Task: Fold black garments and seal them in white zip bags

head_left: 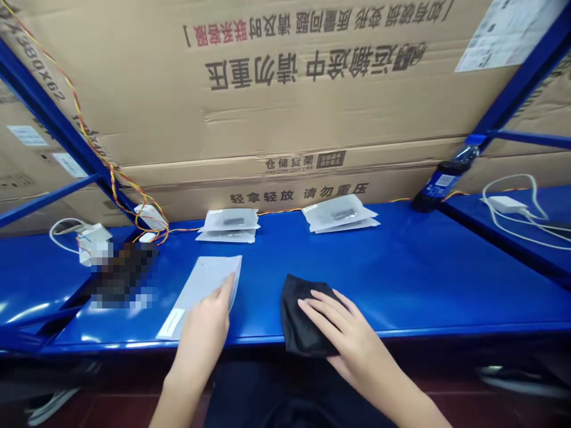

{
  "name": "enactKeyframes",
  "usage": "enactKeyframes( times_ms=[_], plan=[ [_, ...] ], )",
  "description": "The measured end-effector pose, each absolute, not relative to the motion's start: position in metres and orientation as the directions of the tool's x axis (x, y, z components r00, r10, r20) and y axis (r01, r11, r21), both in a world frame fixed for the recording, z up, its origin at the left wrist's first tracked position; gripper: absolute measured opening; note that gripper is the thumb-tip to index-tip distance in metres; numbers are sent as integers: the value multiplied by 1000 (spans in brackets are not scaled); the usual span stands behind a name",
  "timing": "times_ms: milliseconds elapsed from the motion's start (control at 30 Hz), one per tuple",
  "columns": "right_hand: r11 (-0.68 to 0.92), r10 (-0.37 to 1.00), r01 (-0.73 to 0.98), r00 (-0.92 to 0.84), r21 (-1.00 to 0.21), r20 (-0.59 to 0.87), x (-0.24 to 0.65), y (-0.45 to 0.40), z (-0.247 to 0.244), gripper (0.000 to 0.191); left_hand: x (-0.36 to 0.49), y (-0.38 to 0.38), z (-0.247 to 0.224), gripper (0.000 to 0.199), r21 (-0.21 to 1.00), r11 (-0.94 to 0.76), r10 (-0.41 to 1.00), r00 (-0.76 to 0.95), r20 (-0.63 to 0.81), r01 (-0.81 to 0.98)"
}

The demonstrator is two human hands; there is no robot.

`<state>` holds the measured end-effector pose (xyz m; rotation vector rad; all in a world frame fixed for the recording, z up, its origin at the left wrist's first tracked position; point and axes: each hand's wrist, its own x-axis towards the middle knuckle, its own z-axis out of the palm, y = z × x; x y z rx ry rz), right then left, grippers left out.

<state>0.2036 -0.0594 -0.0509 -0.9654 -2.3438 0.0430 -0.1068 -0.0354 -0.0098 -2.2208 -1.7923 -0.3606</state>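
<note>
A pale flat bag (200,282) with a white label at its lower left lies on the blue shelf (267,267). My left hand (207,321) rests on the bag's right side, its index finger stretched toward the upper right corner and the other fingers curled; whether they pinch the bag is hidden. To the right, a folded black cloth-like item (303,315) sits at the shelf's front edge. My right hand (336,324) lies over it with fingers extended on top and the thumb at its lower edge, gripping it.
Two small stacks of translucent packets (228,224) (341,214) lie at the back, before large cardboard boxes (276,131). A dark bottle (441,178) stands back right. Wires, white adapters (154,217) and a pixelated dark object (127,273) are at left.
</note>
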Motion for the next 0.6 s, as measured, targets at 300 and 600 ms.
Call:
enactKeyframes(
  times_ms=[300, 600],
  plan=[
    [162, 775, 454, 491, -876, 398, 212, -67, -53, 49, -79, -50, 11, 65, -25, -588, 745, 554, 372, 808],
    [797, 425, 566, -279, -210, 861, 175, -63, -39, 44, -33, -28, 29, 83, 285, -730, 679, 609, 411, 622]
  ],
)
